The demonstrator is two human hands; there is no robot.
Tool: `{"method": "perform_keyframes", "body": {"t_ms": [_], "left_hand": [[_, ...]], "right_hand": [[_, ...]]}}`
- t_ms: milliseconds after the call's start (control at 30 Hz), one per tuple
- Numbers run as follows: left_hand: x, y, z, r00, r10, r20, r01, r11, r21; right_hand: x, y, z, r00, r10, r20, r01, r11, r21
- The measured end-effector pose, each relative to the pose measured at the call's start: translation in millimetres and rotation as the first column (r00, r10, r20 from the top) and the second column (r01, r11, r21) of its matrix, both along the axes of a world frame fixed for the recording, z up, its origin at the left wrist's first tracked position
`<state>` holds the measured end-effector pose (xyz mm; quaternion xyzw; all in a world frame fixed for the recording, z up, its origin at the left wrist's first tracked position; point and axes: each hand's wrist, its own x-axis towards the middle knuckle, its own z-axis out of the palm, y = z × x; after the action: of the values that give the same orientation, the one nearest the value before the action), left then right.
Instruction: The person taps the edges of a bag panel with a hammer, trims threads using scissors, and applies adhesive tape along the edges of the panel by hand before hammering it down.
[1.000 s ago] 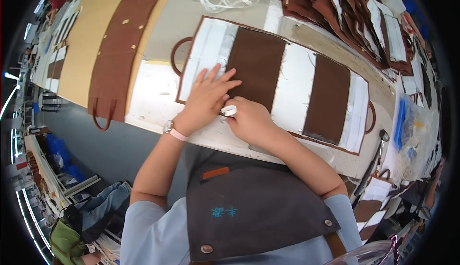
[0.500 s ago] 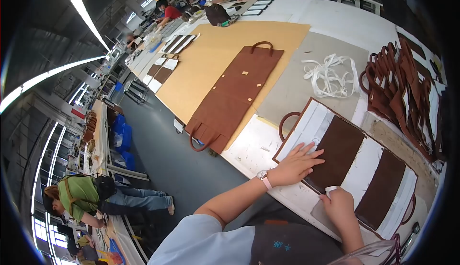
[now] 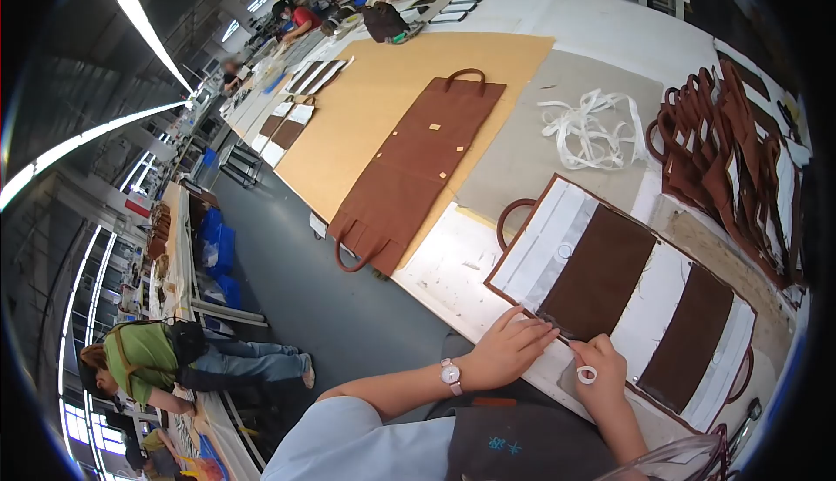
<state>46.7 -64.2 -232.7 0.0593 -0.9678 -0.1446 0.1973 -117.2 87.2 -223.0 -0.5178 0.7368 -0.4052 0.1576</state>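
A brown bag panel [image 3: 601,272] with white and dark brown bands lies flat on the near table, a handle at each end. On its near edge rest the fingertips of my left hand [image 3: 509,346], held close together, with a watch [image 3: 450,376] on the wrist. Just right of it, my right hand [image 3: 601,372] is closed at the same edge, thumb and finger pinched there. A small white ring [image 3: 587,375] shows on my right hand. Whatever lies within the pinch is too small to make out.
Left of the panel, another brown bag piece [image 3: 418,168] lies on tan board [image 3: 348,107]. Behind are white strips [image 3: 596,128]; brown bag pieces [image 3: 723,159] are heaped at the right. A person in green [image 3: 148,359] bends over another table at the left.
My left hand has slid off the panel's middle to its near edge, its fingers drawing together. My right hand stays at that edge. The view has swung toward the left side of the room.
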Motion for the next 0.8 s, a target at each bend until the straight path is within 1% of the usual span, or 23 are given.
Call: {"method": "perform_keyframes", "body": {"t_ms": [100,200,233,300,333,400,500,533,567,600,633,700,733,800], "left_hand": [[-1,8,2,0.999,0.030,0.030,-0.030,1.000,0.002],[-4,6,2,0.994,0.026,0.109,-0.023,0.999,-0.025],[-4,6,3,0.990,0.021,0.141,-0.016,0.999,-0.036],[-3,7,3,0.978,0.013,0.209,0.023,0.985,-0.170],[-4,7,2,0.971,0.011,0.237,0.047,0.970,-0.238],[-7,8,4,0.962,0.016,0.271,0.047,0.973,-0.227],[-3,13,7,0.953,0.052,0.297,0.015,0.975,-0.222],[-2,17,9,0.951,0.050,0.306,0.015,0.979,-0.206],[-1,16,14,0.936,0.056,0.347,0.015,0.980,-0.198],[1,17,10,0.935,0.081,0.345,-0.030,0.988,-0.150],[3,18,9,0.941,0.086,0.327,-0.043,0.990,-0.136],[3,20,12,0.951,0.077,0.299,-0.046,0.993,-0.111],[4,21,9,0.956,0.066,0.287,-0.039,0.994,-0.099],[2,23,13,0.952,0.053,0.303,-0.027,0.996,-0.090]], "right_hand": [[2,0,-4,0.999,-0.025,-0.045,0.025,1.000,0.003],[1,4,-4,0.971,0.121,-0.205,-0.094,0.986,0.138],[4,6,-5,0.943,0.161,-0.292,-0.113,0.978,0.174],[10,8,-7,0.853,0.238,-0.465,-0.135,0.960,0.243],[12,11,-10,0.847,0.219,-0.484,-0.130,0.969,0.212],[13,12,-16,0.831,0.179,-0.526,-0.118,0.982,0.148],[10,21,-18,0.900,0.098,-0.424,-0.112,0.994,-0.009],[13,25,-16,0.927,0.028,-0.375,-0.055,0.997,-0.062],[13,30,-12,0.940,0.013,-0.341,-0.024,0.999,-0.027],[13,34,-10,0.935,0.005,-0.353,-0.020,0.999,-0.039],[13,39,-8,0.949,0.015,-0.314,-0.026,0.999,-0.030],[13,47,-10,0.936,0.033,-0.350,-0.033,0.999,0.008],[12,49,-9,0.949,0.039,-0.314,-0.034,0.999,0.021],[11,51,-7,0.954,0.027,-0.298,-0.029,1.000,-0.003]]}}
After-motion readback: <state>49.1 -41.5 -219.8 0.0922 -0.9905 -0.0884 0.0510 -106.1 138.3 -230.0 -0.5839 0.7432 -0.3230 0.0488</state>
